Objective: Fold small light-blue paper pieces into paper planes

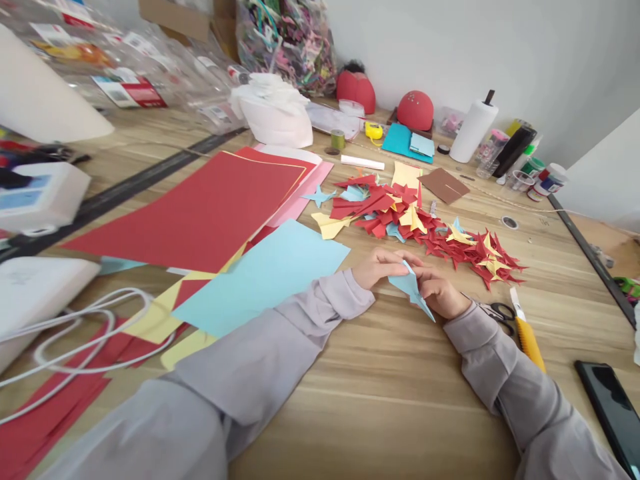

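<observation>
A small folded piece of light blue paper (411,287) is held between both hands, over the wooden table. My left hand (381,267) pinches its upper left part, thumb and fingers pressed together. From the right, my right hand (441,290) grips its other side with bent fingers. Just beyond the hands lies a long pile of folded paper pieces (395,217), mostly red with some yellow and blue. A large light blue sheet (265,277) lies left of the hands, with a big red sheet (200,213) behind it.
Black-handled scissors (501,313) and a yellow-handled cutter (529,343) lie beside my right wrist. A phone (610,407) is at the right edge. White cables (105,313) cross red strips at left. Bottles (515,150) and a white roll (474,130) stand at back right.
</observation>
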### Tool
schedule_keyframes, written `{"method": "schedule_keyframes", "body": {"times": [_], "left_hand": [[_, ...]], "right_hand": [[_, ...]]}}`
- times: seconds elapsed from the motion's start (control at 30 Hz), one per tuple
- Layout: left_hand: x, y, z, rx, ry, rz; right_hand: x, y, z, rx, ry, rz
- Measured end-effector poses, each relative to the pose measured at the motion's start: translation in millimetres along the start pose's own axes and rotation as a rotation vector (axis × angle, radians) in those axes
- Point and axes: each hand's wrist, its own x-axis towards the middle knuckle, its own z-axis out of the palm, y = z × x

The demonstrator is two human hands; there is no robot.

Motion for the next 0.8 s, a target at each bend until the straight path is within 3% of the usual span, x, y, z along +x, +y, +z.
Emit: {"method": "schedule_keyframes", "body": {"times": [0.43, 0.57, 0.8], "left_hand": [[0.4, -1.7, 1.8, -0.003, 0.049, -0.007], [2.0, -5.2, 1.6, -0.146, 0.126, -0.014], [3.5, -5.9, 2.8, -0.347, 0.267, -0.078]], "right_hand": [[-0.4, 1.0, 0.7, 0.052, -0.021, -0.05], [0.4, 4.8, -3.6, 0.134, -0.008, -0.104], [0.0, 4.7, -3.8, 0.335, 0.131, -0.238]]}}
